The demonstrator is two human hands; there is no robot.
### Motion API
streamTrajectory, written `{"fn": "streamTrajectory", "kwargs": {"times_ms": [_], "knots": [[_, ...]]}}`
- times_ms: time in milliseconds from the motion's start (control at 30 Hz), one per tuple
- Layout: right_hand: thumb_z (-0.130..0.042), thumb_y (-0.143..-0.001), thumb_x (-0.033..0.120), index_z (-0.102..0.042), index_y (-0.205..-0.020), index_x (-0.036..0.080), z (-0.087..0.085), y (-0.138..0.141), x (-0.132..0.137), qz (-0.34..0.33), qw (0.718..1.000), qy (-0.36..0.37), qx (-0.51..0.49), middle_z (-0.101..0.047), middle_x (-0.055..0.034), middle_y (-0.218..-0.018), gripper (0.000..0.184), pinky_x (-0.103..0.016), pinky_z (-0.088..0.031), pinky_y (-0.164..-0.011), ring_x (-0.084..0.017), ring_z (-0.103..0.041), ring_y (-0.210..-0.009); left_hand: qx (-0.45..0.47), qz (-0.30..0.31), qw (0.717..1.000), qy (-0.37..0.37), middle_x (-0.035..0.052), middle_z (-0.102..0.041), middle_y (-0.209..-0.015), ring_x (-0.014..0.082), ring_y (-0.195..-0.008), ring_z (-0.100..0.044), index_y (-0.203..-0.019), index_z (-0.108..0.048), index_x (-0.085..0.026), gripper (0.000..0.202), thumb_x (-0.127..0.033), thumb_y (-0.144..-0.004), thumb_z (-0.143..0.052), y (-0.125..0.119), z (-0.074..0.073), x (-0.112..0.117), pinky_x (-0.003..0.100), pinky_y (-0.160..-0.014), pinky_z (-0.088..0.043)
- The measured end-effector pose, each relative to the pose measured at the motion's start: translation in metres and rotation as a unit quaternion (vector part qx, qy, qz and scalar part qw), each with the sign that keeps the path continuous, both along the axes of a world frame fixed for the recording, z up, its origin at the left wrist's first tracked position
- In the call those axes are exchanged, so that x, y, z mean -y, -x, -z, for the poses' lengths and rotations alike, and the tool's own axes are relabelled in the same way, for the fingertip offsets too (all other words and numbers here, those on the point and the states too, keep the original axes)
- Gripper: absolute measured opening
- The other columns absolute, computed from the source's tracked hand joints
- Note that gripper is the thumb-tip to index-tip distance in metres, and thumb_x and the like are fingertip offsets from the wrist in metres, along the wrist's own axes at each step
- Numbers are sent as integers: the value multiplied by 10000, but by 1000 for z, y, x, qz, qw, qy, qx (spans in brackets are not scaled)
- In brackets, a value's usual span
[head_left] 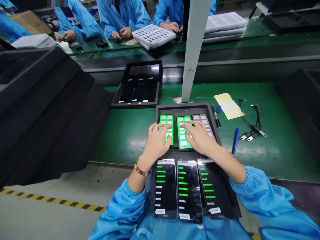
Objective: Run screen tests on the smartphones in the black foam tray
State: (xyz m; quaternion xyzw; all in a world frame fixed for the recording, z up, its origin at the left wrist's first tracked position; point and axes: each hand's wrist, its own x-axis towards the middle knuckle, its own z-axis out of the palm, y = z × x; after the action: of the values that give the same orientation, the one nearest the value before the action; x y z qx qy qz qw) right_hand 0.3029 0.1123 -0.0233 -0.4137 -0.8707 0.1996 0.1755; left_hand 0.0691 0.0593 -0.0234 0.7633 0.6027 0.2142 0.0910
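Six slots of a black foam tray (183, 107) hold smartphones in two rows. My left hand (156, 141) lies over the upper-left phone (163, 119), whose screen is lit green and white, its fingers stretched onto the glass. Over the upper-middle phone (184, 144), also green and white, my right hand (200, 136) rests with its fingers apart. A grey-screened phone (203, 121) is partly covered by that hand. Nearer to me, the left phone (165, 190), middle phone (189, 193) and right phone (216, 190) show lists of green and white text on black.
Another foam tray (136, 106) with dark phones stands at the back left. Stacked black trays (50, 116) rise at the left. On the right lie yellow paper (228, 106), a blue pen (235, 140) and cables (256, 128). A white post (193, 53) stands behind; co-workers sit across.
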Motion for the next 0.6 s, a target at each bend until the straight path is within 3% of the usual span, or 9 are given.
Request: {"fn": "streamTrajectory", "kwargs": {"times_ms": [67, 267, 333, 500, 600], "knots": [[-391, -1063, 205, -686, -1354, 221, -1, 0, -1, -4, 1000, -2, 5, -767, -120, -1343, 415, -582, -363, -1181, -337, -557, -1424, 1, 12, 1000, 2, 45, -784, -1263, 281, -1307, -615, -1329, -669, -265, 375, -179, -1004, -503, 2, -2, 1, 542, -1293, -277], [-388, -1061, 210, -687, -1331, 194, 4, -23, -9, 66, 997, -24, 16, -784, -149, -1288, 403, -577, -385, -1125, -342, -600, -1362, -25, -99, 995, -22, 64, -798, -1140, 313, -1214, -638, -1213, -717, -247, 332, -150, -992, -489, 24, -4, 9, 609, -1245, -290], [-393, -1059, 212, -677, -1346, 190, 7, -16, -14, 67, 997, -20, 14, -779, -156, -1308, 405, -589, -378, -1129, -354, -582, -1379, -21, -88, 996, -25, 75, -795, -1151, 317, -1224, -634, -1223, -710, -236, 323, -159, -992, -499, 18, -3, 10, 603, -1238, -303], [-402, -1052, 208, -645, -1398, 205, 11, 13, -23, 5, 1000, 6, 7, -750, -128, -1389, 423, -562, -382, -1150, -326, -559, -1415, 5, 20, 1000, 5, 50, -794, -1209, 287, -1291, -624, -1294, -691, -265, 365, -170, -987, -518, -5, -4, 12, 544, -1269, -310], [-398, -1059, 216, -651, -1396, 220, 11, 10, -27, -1, 1000, -3, 8, -753, -117, -1382, 422, -557, -375, -1161, -325, -556, -1419, 6, 2, 1000, 9, 44, -795, -1209, 282, -1291, -630, -1283, -697, -280, 373, -160, -995, -493, 0, -5, 16, 550, -1275, -293]]}}
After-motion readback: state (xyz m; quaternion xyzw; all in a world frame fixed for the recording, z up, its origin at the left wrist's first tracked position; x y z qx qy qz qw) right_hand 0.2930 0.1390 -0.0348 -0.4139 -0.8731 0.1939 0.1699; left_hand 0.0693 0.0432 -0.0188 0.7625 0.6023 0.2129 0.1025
